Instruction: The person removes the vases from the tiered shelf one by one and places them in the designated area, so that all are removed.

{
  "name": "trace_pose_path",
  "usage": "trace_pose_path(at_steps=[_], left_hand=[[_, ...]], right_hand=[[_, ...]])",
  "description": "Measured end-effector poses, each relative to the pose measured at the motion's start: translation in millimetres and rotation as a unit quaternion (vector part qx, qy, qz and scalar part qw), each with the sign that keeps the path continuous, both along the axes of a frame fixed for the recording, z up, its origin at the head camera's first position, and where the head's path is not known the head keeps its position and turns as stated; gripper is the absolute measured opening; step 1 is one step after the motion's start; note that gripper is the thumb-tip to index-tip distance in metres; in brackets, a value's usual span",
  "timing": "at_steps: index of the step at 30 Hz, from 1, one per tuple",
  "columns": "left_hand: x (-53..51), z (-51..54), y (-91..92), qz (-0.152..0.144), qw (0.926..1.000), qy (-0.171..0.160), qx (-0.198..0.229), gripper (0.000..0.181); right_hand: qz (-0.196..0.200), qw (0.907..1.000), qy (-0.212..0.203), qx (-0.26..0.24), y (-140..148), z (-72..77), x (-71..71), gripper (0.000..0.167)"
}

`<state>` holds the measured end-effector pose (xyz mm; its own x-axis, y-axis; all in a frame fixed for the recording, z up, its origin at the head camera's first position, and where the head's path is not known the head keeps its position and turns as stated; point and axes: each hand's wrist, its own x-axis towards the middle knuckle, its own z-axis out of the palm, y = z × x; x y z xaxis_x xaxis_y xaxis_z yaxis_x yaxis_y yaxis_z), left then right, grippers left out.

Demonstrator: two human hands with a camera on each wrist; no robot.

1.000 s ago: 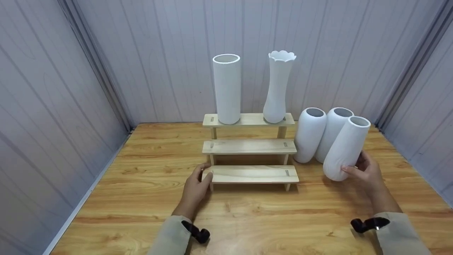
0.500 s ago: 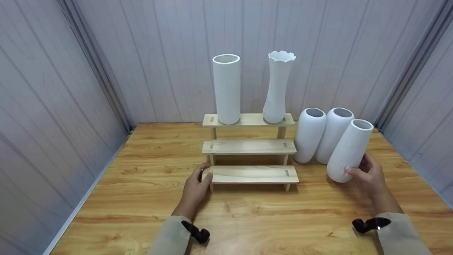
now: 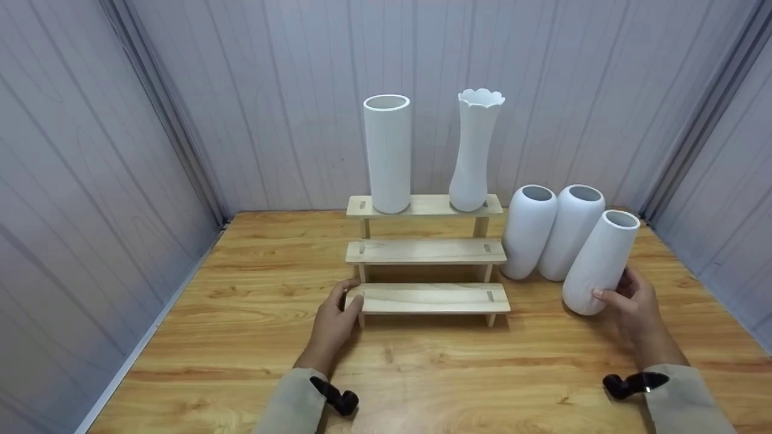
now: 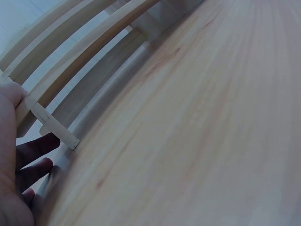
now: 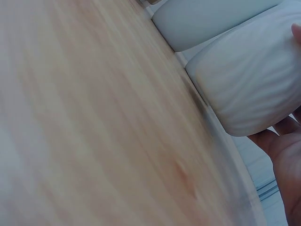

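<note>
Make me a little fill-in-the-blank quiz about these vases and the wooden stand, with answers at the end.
1. The vase in the right hand is coloured ____.
2. On the top shelf, the number of vases is ____.
3. Counting the shelves of the wooden stand from the bottom up, the left hand touches the ____ one.
4. Two rounded vases between the stand and the held vase are on the ____.

Missing words: white; two; first; table.

Head view: soft, even, fairly bright light; pale sheen on wooden tabletop [image 3: 410,380] toward 6 o'clock, faint shadow under lowest shelf [image 3: 431,299]. Both wrist views dimmer, bluish, hazy. Left: shelf boards [image 4: 75,65] bowed by distortion toward 11 o'clock. Right: washed-out glare at 9 o'clock, shadow beneath rippled vase [image 5: 249,70], grain blurred.
</note>
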<state>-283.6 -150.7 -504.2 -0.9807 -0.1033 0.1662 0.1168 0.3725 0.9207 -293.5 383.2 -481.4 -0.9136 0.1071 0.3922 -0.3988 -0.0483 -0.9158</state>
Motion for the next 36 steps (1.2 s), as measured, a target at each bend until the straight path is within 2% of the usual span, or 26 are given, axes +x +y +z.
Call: trace_pose_path(at_steps=[8,12,18,25,32,36], left_hand=[[0.1,0.1,0.3,0.002,1.0,-0.001,-0.004,0.032],[1.2,1.1,0.5,-0.003,1.0,0.002,-0.008,0.033],[1.5,1.9,0.1,-0.011,0.9999,-0.002,0.006,0.034],[1.0,1.7,0.7,-0.001,1.0,-0.001,0.0,0.033],[1.5,2.3,0.9,-0.006,0.9999,-0.01,0.002,0.033],[1.6,1.5,0.9,-0.004,1.0,-0.007,0.0,0.033]], right_hand=[[-0.011,0.9998,-0.011,-0.01,2,-5.2,-1.1,0.06],[-0.001,0.9996,-0.017,-0.022,4,-8.4,-2.0,0.061],[0.004,0.9998,-0.019,0.003,6,-11.4,-2.7,0.063],[0.002,0.9993,-0.03,0.022,7,-14.6,-3.4,0.064],[-0.011,0.999,-0.025,0.034,5,-15.7,-2.9,0.066],[-0.028,0.9981,-0.041,0.037,4,-16.0,-1.9,0.064]])
